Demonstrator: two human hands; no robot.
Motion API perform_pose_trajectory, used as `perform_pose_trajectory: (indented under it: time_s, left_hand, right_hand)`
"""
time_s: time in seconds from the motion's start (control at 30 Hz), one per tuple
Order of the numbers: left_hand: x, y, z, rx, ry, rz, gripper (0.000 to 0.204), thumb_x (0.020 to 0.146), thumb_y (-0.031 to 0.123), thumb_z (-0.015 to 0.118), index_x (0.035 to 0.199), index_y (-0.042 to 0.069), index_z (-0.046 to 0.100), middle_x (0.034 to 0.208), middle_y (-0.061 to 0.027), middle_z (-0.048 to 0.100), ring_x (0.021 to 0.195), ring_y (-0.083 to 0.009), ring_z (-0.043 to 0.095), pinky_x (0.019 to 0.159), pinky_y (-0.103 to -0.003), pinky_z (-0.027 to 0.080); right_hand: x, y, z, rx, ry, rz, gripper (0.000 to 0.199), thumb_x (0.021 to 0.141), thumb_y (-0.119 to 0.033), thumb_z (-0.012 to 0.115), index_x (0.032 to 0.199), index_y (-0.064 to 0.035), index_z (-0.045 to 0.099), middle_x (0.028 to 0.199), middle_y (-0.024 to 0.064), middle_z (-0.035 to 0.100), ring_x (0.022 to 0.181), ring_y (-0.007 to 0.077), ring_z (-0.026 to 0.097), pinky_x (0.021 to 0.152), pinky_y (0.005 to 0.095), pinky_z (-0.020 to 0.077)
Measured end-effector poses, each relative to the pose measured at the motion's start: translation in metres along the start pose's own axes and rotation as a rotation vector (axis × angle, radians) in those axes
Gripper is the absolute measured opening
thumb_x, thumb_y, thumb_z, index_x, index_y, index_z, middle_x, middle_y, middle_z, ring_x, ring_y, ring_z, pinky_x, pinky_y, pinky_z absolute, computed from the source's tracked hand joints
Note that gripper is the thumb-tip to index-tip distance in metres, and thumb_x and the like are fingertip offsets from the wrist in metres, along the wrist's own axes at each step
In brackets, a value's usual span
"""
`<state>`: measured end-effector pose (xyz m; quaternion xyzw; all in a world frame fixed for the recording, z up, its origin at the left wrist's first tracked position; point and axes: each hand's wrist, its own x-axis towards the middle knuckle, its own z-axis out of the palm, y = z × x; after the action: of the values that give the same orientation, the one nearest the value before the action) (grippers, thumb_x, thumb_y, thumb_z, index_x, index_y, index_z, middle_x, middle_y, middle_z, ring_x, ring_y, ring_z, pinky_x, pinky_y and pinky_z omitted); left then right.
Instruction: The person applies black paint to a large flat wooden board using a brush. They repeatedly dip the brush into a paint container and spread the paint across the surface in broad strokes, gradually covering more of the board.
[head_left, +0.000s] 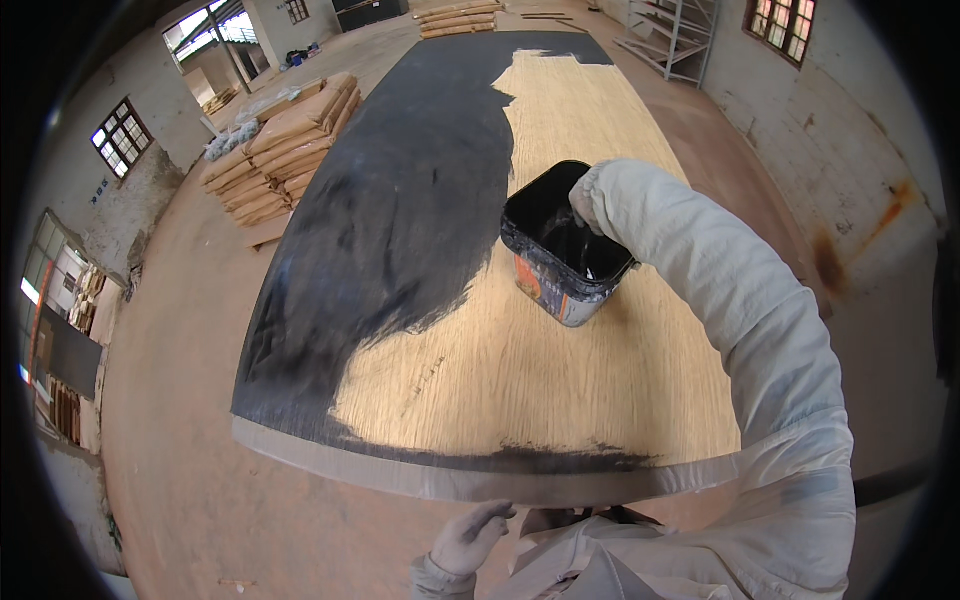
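Observation:
My right hand (583, 203) reaches over the rim and down into a black rectangular plastic bucket (560, 295); the sleeve and the dark inside hide its fingers. Wet black paint coats the bucket's inner walls, and an orange and blue label shows on its outside. The bucket stands on a long wood-grained panel (540, 380). Black paint (390, 210) covers the panel's left side and far end, plus a thin strip along the near edge. Low in front of that edge, my left hand (470, 537) hangs with fingers loosely stretched, holding nothing.
Clear plastic film (480, 480) wraps the panel's near edge. Brown wrapped packages (290, 150) are stacked to the left, with another stack (456, 18) beyond the far end. A metal rack (670, 38) stands by the right wall. Handwritten marks show on the bare wood.

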<state>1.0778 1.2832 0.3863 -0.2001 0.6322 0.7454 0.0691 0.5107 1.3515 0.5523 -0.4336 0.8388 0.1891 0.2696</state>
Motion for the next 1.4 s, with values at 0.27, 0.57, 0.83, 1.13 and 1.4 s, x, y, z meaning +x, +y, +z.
perform_pose_trajectory:
  time_s: [0.27, 0.57, 0.83, 1.13, 1.4]
  left_hand:
    - [0.028, 0.039, 0.004, 0.223, -0.054, 0.119, 0.036, 0.101, -0.002, 0.06, 0.136, -0.006, 0.062, 0.121, -0.0169, 0.074, 0.113, -0.0199, 0.07, 0.097, -0.031, 0.055]
    - [0.092, 0.071, 0.025, 0.159, -0.099, 0.191, 0.043, 0.105, 0.005, 0.056, 0.147, -0.006, 0.053, 0.13, -0.016, 0.07, 0.106, -0.0193, 0.069, 0.092, -0.03, 0.056]
    - [0.243, 0.111, 0.058, -0.3, -0.058, 0.025, 0.079, 0.102, 0.019, 0.064, 0.167, 0.006, 0.019, 0.147, -0.0187, 0.055, 0.116, -0.0314, 0.066, 0.091, -0.04, 0.058]
    - [0.323, 0.124, 0.08, -0.661, -0.232, 0.078, 0.036, 0.1, 0.014, 0.064, 0.134, 0.005, 0.059, 0.133, -0.0144, 0.058, 0.121, -0.0373, 0.059, 0.106, -0.055, 0.052]
    - [0.38, 0.119, 0.087, -0.701, -0.276, 0.103, 0.038, 0.092, 0.001, 0.062, 0.13, 0.0, 0.059, 0.123, -0.0168, 0.064, 0.115, -0.0414, 0.062, 0.108, -0.058, 0.051]
  right_hand:
    - [-0.007, 0.015, 0.014, 0.041, 0.018, -0.005, 0.065, 0.075, -0.018, 0.075, 0.139, -0.0231, 0.069, 0.129, 0.008, 0.075, 0.121, 0.029, 0.07, 0.1, 0.0416, 0.0554]
    - [-0.019, 0.025, -0.005, -0.034, 0.042, 0.0, 0.066, 0.075, -0.017, 0.075, 0.14, -0.0227, 0.069, 0.13, 0.0081, 0.074, 0.121, 0.0285, 0.07, 0.101, 0.0412, 0.0551]
    - [-0.056, 0.001, 0.009, -0.254, 0.175, 0.12, 0.057, 0.08, -0.016, 0.07, 0.136, -0.0277, 0.071, 0.127, 0.0058, 0.075, 0.116, 0.0309, 0.071, 0.096, 0.0428, 0.0576]
    - [-0.13, 0.002, 0.025, -0.083, 0.586, 0.341, 0.041, 0.089, -0.016, 0.071, 0.129, -0.0231, 0.074, 0.126, 0.0076, 0.076, 0.11, 0.0332, 0.074, 0.091, 0.0409, 0.0597]
    - [-0.266, 0.02, 0.091, 0.063, 0.839, 0.638, 0.044, 0.1, -0.028, 0.065, 0.143, -0.0304, 0.065, 0.124, 0.0034, 0.076, 0.111, 0.026, 0.073, 0.097, 0.0396, 0.0594]
